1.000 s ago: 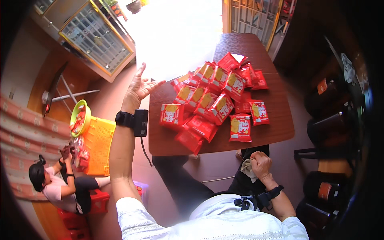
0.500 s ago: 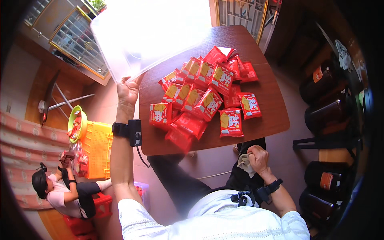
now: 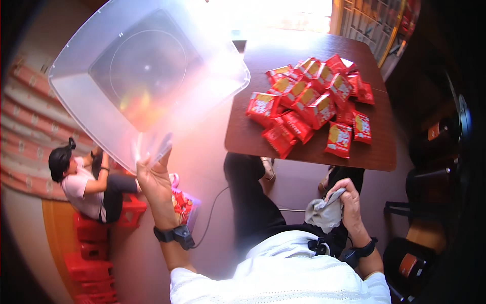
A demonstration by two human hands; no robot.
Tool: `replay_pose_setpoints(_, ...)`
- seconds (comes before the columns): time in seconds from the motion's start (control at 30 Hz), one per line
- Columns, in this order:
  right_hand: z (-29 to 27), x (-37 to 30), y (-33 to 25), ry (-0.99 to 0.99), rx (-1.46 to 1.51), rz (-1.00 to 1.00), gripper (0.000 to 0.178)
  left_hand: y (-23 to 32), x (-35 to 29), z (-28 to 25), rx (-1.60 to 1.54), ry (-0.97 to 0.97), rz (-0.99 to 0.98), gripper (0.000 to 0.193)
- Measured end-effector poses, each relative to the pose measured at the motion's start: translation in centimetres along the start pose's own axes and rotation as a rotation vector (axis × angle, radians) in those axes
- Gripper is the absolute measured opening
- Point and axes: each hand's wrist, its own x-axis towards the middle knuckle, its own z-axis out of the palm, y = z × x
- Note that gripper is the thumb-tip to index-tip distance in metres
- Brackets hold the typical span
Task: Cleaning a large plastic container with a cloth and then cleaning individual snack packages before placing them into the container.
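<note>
My left hand (image 3: 154,177) grips the rim of a large clear plastic tub (image 3: 147,76), held up at the left with its open side toward me. My right hand (image 3: 344,200) rests near my lap, closed on a crumpled grey cloth (image 3: 324,215). Several red snack packets (image 3: 309,101) lie in a loose heap on the dark brown wooden table (image 3: 374,154) ahead of me, apart from both hands. I wear a black band on each wrist.
A person in a pink top (image 3: 81,180) sits at the lower left on red plastic crates (image 3: 91,238). A cable (image 3: 212,207) runs across the floor. Dark chairs (image 3: 425,172) stand to the right of the table.
My left hand has lifted the clear tub from beside the table up and to the left, close to the camera. The right hand has stayed on the cloth.
</note>
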Motion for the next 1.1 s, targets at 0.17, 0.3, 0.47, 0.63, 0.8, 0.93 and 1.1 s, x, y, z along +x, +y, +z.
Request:
replay_pose_setpoints(0.17,9.2,5.1,-4.9,-0.379,-0.026,-0.213,0.023,1.9,-6.8,-1.7,0.048,0.287,0.046,0.071)
replay_pose_setpoints(0.3,20.5,7.5,-5.4,-0.747,0.088,-0.349,0.024,1.2,-9.7,-2.7,0.003,0.473,0.109,0.058)
replay_pose_setpoints(0.47,31.3,7.0,-0.1,-1.044,-0.336,-0.604,0.042,-1.7,-12.9,-6.5,-0.394,0.467,-0.041,0.056)
replay_pose_setpoints(0.63,33.5,6.1,4.8,-0.853,-0.976,-0.983,0.044,0.6,-12.6,-5.1,-0.220,0.599,-0.063,0.061)
replay_pose_setpoints(0.8,32.9,8.3,5.3,-0.728,-0.986,-1.104,0.043,3.3,-12.7,-5.9,0.119,0.620,0.011,0.079)
replay_pose_setpoints(0.93,31.1,11.8,4.5,-0.676,-1.022,-0.972,0.047,5.0,-13.9,-8.0,0.123,0.556,0.088,0.082)
replay_pose_setpoints(1.1,30.3,14.1,4.7,-0.758,-1.039,-0.812,0.037,5.6,-15.8,-7.5,0.246,0.638,0.085,0.085)
